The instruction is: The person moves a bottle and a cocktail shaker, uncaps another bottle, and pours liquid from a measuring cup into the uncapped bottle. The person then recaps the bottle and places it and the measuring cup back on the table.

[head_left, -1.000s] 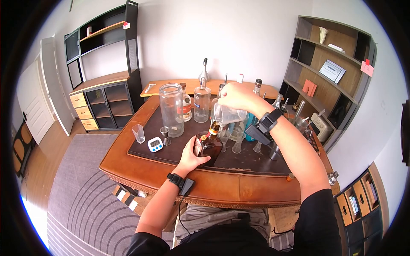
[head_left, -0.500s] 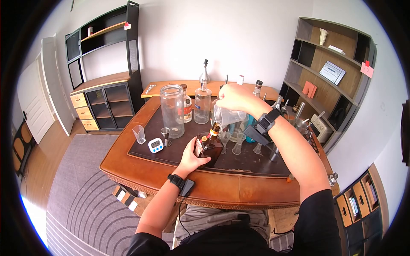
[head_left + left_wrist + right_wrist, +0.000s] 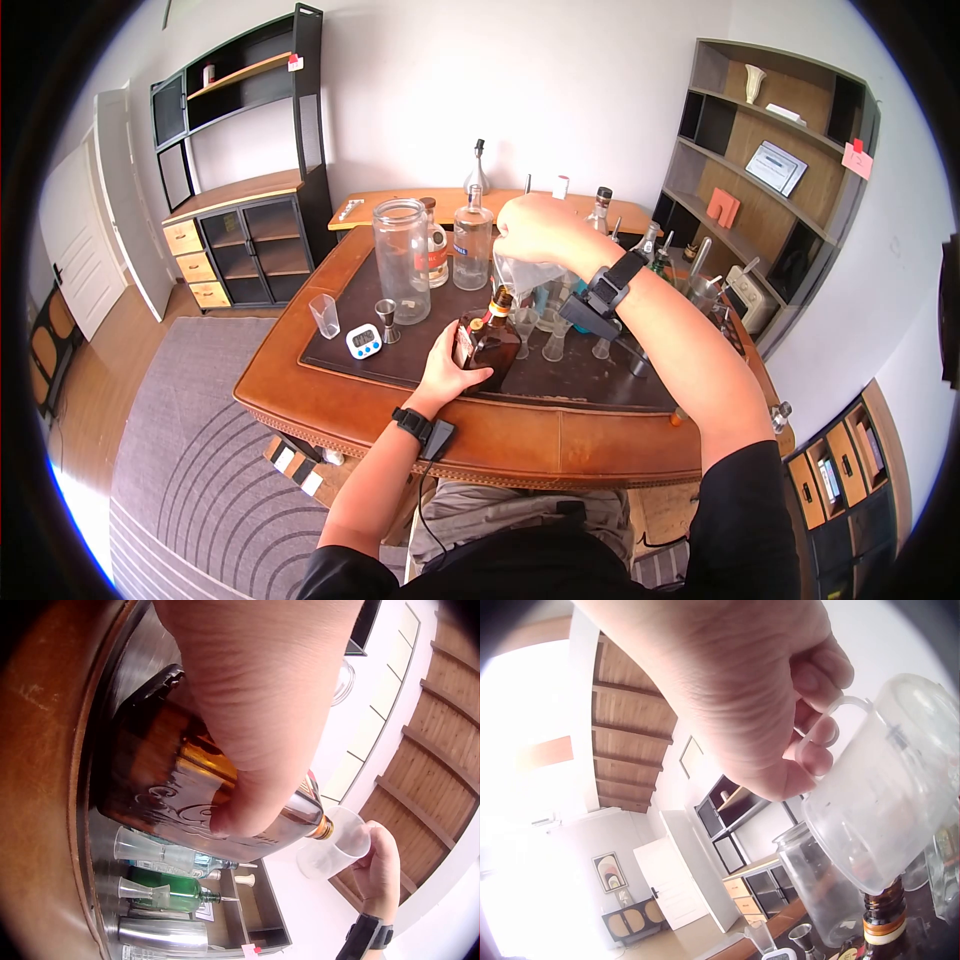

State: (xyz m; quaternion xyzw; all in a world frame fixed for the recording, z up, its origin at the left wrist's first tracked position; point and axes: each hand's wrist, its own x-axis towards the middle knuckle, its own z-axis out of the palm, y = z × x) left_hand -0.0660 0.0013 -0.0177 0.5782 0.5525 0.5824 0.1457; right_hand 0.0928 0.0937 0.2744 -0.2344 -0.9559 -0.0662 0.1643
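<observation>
My left hand (image 3: 450, 370) grips a dark brown glass bottle (image 3: 497, 352), which stands upright on the desk's dark mat. In the left wrist view, the thumb lies across the embossed lettering on the bottle's side. Above it, my right hand (image 3: 545, 232) holds a clear plastic jug (image 3: 881, 791), its fingers hooked through the loop handle (image 3: 840, 712). The jug is tilted, and its rim is right at the bottle's open mouth (image 3: 883, 904). In the head view the right hand and forearm hide part of the jug and some bottles behind.
Left of the bottle are a big glass jar (image 3: 402, 265), a metal jigger (image 3: 388, 320), a white timer (image 3: 364, 342) and a small clear cup (image 3: 325, 315). Glass bottles (image 3: 473, 245) stand behind. Small clear measuring cups (image 3: 554, 342) and a metal shaker (image 3: 161, 934) are on the right.
My right hand has shifted slightly left, and the jug appears tipped a little further over the bottle mouth. The left hand and the brown bottle have stayed in place.
</observation>
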